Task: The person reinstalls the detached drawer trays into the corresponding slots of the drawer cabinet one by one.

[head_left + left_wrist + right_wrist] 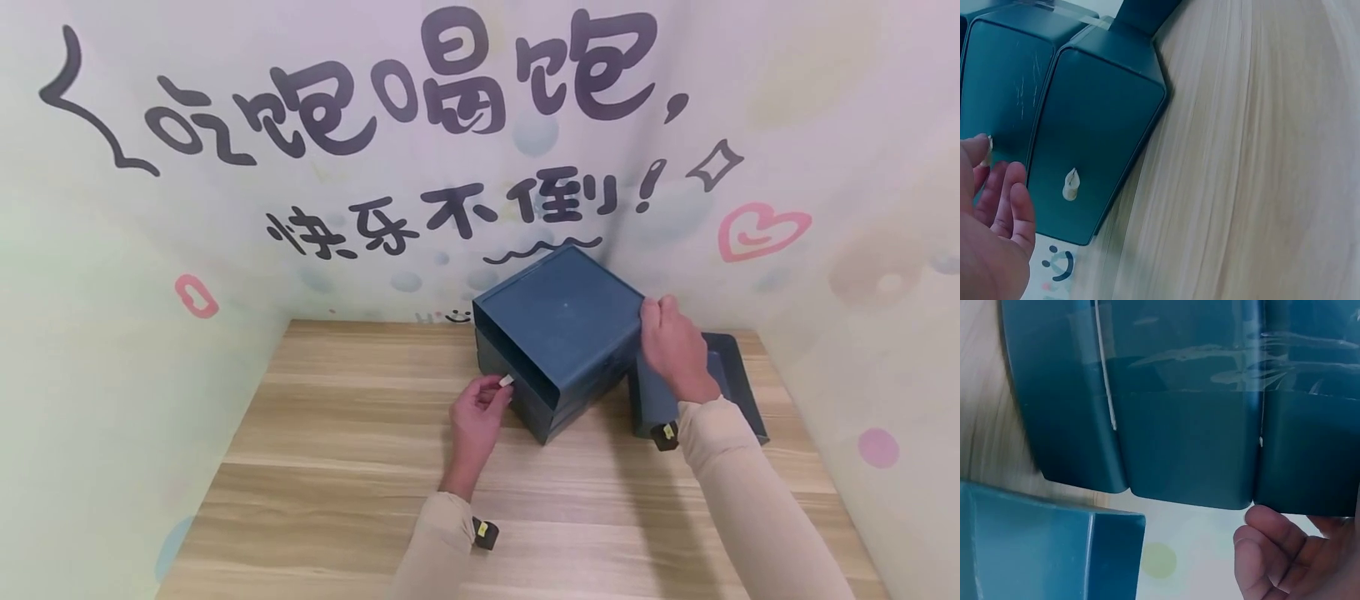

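Observation:
A dark blue drawer cabinet stands at an angle on the table, its top slot an open gap. My left hand is at its front, thumb and fingers pinching a small pale pull tab. In the left wrist view, a lower drawer front bears another pale tab, which no finger touches. At the cabinet's rear right upper corner, my right hand grips the edge. The right wrist view shows its curled fingers at the cabinet's end; the thumb is mostly hidden there.
A loose blue drawer lies on the wooden table to the right of the cabinet, partly behind my right forearm. Clear tape runs across the cabinet's side. Behind it rises a pale wall with black lettering.

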Motion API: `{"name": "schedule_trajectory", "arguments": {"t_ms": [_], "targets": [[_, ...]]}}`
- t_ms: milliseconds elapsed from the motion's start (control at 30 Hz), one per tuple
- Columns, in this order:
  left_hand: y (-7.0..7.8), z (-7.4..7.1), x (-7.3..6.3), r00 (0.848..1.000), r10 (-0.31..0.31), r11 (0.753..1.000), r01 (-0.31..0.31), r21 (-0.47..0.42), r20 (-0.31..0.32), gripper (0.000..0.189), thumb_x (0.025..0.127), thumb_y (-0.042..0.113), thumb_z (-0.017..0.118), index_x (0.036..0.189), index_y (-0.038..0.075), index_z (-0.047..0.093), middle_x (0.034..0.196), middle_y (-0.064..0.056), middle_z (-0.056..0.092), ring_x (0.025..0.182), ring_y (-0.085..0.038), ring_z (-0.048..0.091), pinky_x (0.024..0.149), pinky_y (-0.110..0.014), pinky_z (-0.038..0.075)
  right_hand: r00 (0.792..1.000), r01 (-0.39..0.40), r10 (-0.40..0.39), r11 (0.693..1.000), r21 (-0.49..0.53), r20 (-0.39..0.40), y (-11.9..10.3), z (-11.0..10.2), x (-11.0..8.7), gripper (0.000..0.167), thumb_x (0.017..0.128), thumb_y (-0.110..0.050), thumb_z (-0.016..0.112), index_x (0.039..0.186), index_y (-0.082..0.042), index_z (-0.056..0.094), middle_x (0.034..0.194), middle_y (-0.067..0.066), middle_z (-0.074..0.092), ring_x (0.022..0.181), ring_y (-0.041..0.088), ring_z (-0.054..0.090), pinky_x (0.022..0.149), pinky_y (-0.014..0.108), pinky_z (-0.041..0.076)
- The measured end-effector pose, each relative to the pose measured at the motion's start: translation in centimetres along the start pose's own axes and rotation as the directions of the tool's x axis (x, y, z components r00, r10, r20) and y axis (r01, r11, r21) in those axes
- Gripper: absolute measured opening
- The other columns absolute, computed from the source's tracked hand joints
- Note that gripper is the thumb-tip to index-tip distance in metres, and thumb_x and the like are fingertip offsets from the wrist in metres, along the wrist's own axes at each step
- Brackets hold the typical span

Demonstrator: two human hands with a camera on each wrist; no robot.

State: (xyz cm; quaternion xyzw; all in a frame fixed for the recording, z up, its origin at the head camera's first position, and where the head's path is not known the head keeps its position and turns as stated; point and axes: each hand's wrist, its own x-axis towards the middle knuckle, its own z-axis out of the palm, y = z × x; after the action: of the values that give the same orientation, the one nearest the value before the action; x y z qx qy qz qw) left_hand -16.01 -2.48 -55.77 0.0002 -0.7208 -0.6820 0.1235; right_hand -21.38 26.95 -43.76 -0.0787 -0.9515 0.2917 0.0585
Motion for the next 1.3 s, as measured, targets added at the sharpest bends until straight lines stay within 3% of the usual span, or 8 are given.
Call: {"name": "schedule_trajectory", "arguments": {"t_ms": [233,400,500,700,933,1100,1300], "targets": [[0.5,-2.1,0.8,1.0,0.006,0.996,-0.005,0.089,-0.019,0.017,0.094,0.02,0.075,0.108,0.011,0.073,0.1,-0.009,0.075,0.08,-0.023,0.068,0.065,-0.02,0.055,0.999,-0.039,0.037,0.998,0.048,0.04,0.3,-0.3,-0.6,0.075,0.103,-0.065,0.006,0.117,-0.002,0.043,0.093,0.022,0.051,0.088,0.041,0.054,0.069,0.045,0.038],[1.6,-4.1,1.8,0.997,0.018,0.997,-0.012,0.077,-0.071,0.018,0.096,0.02,0.072,0.11,0.008,0.074,0.096,-0.012,0.075,0.082,-0.029,0.069,0.066,-0.018,0.054,0.996,-0.03,0.023,0.996,0.083,0.085,0.3,-0.9,-1.2,0.079,0.103,-0.066,0.006,0.129,-0.002,0.043,0.104,0.022,0.058,0.093,0.04,0.057,0.071,0.043,0.041],[2.6,-4.7,2.5,0.995,0.043,0.996,-0.037,0.076,-0.091,0.02,0.098,0.022,0.07,0.112,0.008,0.073,0.096,-0.012,0.075,0.082,-0.026,0.069,0.068,-0.018,0.053,0.995,-0.035,0.025,0.994,0.105,0.091,0.4,-1.2,-1.5,0.08,0.104,-0.065,0.007,0.132,0.0,0.044,0.11,0.022,0.061,0.095,0.038,0.059,0.072,0.041,0.042],[5.0,-4.2,4.2,0.985,0.159,0.981,-0.151,0.122,-0.066,0.024,0.099,0.028,0.068,0.113,0.009,0.072,0.103,-0.01,0.073,0.088,-0.015,0.067,0.078,-0.02,0.056,0.996,-0.046,0.037,0.992,0.12,0.077,0.5,-1.4,-1.7,0.08,0.104,-0.065,0.007,0.128,0.002,0.044,0.108,0.022,0.061,0.093,0.038,0.058,0.07,0.038,0.041],[7.1,-3.4,5.8,0.952,0.299,0.946,-0.287,0.149,-0.069,0.021,0.098,0.021,0.07,0.112,0.006,0.072,0.104,-0.009,0.068,0.09,-0.02,0.065,0.078,-0.018,0.054,0.994,-0.083,0.074,0.99,0.113,0.081,1.5,-1.9,-1.9,0.082,0.103,-0.066,0.004,0.128,0.002,0.043,0.107,0.022,0.062,0.091,0.037,0.058,0.07,0.039,0.042],[7.9,-3.4,6.2,0.945,0.321,0.941,-0.31,0.139,-0.063,0.023,0.098,0.024,0.07,0.113,0.007,0.072,0.106,-0.01,0.066,0.093,-0.023,0.065,0.078,-0.021,0.053,0.993,-0.097,0.091,0.992,0.086,0.072,3.1,-2.7,-1.8,0.083,0.103,-0.064,0.003,0.128,0.005,0.041,0.107,0.024,0.064,0.092,0.039,0.058,0.073,0.044,0.042],[8.4,-2.8,6.6,0.947,0.313,0.941,-0.298,0.157,-0.078,0.03,0.098,0.025,0.069,0.121,0.005,0.065,0.115,-0.014,0.062,0.095,-0.024,0.064,0.082,-0.028,0.055,0.994,-0.104,0.101,0.992,0.073,0.04,5.3,-3.2,-1.8,0.078,0.105,-0.059,0.005,0.124,0.008,0.041,0.104,0.025,0.061,0.089,0.041,0.057,0.069,0.041,0.038]]}}
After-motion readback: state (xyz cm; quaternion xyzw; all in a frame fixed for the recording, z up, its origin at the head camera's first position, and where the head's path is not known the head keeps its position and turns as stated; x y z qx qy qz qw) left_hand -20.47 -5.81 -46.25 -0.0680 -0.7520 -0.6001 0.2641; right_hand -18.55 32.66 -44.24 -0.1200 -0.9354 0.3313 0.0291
